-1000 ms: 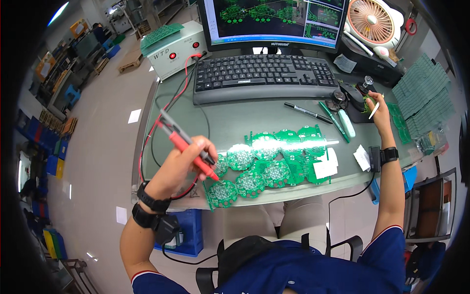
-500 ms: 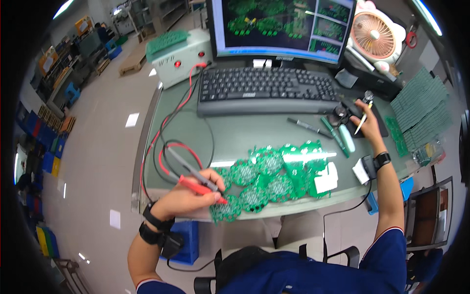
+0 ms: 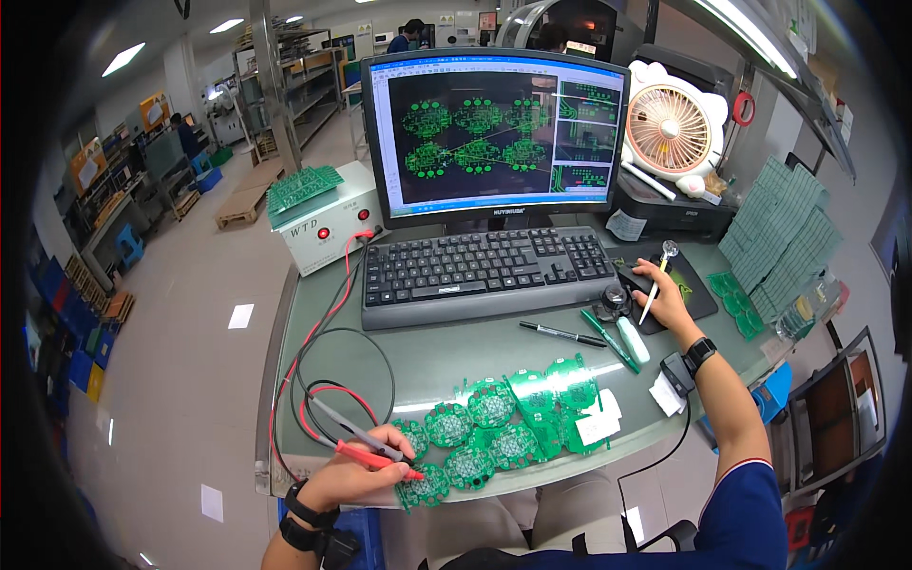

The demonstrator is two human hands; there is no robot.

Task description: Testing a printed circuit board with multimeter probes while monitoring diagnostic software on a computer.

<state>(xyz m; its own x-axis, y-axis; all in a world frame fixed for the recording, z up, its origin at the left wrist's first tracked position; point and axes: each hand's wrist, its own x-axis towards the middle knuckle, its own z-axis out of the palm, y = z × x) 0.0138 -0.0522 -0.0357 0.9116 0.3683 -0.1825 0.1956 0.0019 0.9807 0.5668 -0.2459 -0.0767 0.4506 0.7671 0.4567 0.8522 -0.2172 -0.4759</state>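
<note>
My left hand (image 3: 356, 475) is closed around a red test probe (image 3: 366, 454) and a grey test probe (image 3: 337, 418). Their tips meet the lower left end of a panel of round green circuit boards (image 3: 470, 465), which lies along the table's front edge. My right hand (image 3: 665, 296) has a thin white stick (image 3: 652, 296) between its fingers. It rests by a dark mouse, mostly hidden under the fingers, on a black mouse pad (image 3: 698, 296). On the monitor (image 3: 475, 142), green board outlines show against black, with thin lines crossing them.
Behind the boards lies a black keyboard (image 3: 489, 271). A black pen (image 3: 560, 333), a green pen (image 3: 613, 344) and a pale green marker (image 3: 633, 340) lie near my right hand. Probe leads loop from a white box (image 3: 328, 223). A fan (image 3: 670, 123) and green board stacks (image 3: 784, 237) stand right.
The view has tilted upward, so the whole monitor and more of the room show. Both hands keep their holds, and the probes stay at the same end of the board panel.
</note>
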